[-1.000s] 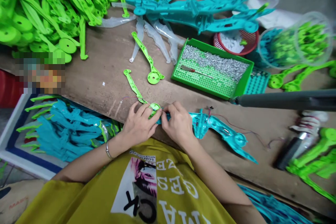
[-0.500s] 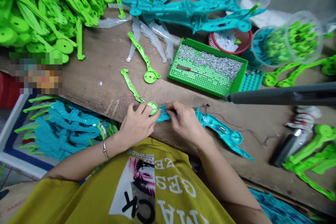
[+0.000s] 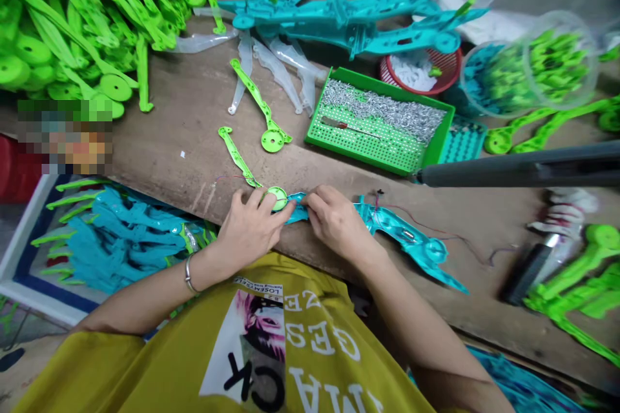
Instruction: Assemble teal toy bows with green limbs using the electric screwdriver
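Note:
A long blue plastic piece (image 3: 411,235) lies near the table's front edge, with thin red and blue wires (image 3: 438,232) running off it to the right. My left hand (image 3: 254,219) rests on its left end and beside the round end of a green arm piece (image 3: 237,158), its fingers partly spread. Thumb and fingers of my right hand (image 3: 334,216) are pinched together over the blue piece; what lies between them is too small to make out. A second green arm piece (image 3: 259,103) lies behind the first.
A green tray (image 3: 363,158) of screws holds a screwdriver (image 3: 356,129). Behind it are blue frames (image 3: 349,19), a red basket (image 3: 448,77) and clear tubs (image 3: 562,71). Green parts (image 3: 72,26) pile up at the left. A dark rod (image 3: 518,164) juts in from the right.
The view has shifted slightly. My right hand has moved a little along the blue piece, with its fingers still pinched; my left hand stays nearly in place.

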Demonstrator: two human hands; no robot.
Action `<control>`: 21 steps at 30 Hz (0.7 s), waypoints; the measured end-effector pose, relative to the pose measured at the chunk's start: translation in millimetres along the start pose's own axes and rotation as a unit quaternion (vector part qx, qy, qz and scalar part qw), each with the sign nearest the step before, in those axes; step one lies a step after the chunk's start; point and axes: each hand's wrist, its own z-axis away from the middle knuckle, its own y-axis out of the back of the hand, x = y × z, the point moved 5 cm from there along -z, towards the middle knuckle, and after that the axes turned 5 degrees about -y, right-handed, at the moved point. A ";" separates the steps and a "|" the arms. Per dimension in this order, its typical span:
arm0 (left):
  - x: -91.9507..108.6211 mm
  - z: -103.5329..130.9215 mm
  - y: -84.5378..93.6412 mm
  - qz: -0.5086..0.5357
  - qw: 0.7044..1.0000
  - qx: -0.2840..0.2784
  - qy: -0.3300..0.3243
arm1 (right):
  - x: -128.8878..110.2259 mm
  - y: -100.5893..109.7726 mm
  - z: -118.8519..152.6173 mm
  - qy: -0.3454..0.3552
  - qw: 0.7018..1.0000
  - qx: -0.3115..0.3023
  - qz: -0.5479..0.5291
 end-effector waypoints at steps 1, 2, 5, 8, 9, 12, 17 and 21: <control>0.1 -0.4 0.4 -0.002 1.000 -0.003 0.000 | -1.5 -0.2 -0.5 0.002 1.000 -0.006 0.018; 0.2 -0.7 0.6 -0.003 1.000 -0.006 0.001 | -2.7 -0.2 -0.7 0.003 0.999 -0.011 0.033; 0.2 -0.8 -0.3 -0.004 1.000 -0.015 0.003 | -3.0 1.4 0.8 0.006 0.999 -0.015 0.035; -0.2 0.3 -1.5 -0.002 1.000 -0.016 0.004 | 2.3 6.7 7.0 0.009 1.000 0.012 -0.028; -0.4 0.7 -1.7 -0.001 1.000 -0.014 0.004 | 5.5 9.4 10.1 0.006 0.998 0.028 -0.050; -1.0 1.6 -2.3 -0.001 1.000 -0.011 0.001 | 18.2 17.4 20.8 -0.027 0.992 0.083 -0.087; -1.7 1.1 -4.2 -0.009 1.000 -0.006 -0.003 | 31.1 22.2 31.6 -0.082 0.987 0.119 -0.074; -1.7 0.4 -5.5 -0.018 1.000 0.004 -0.006 | 32.1 19.1 31.8 -0.083 0.989 0.117 -0.045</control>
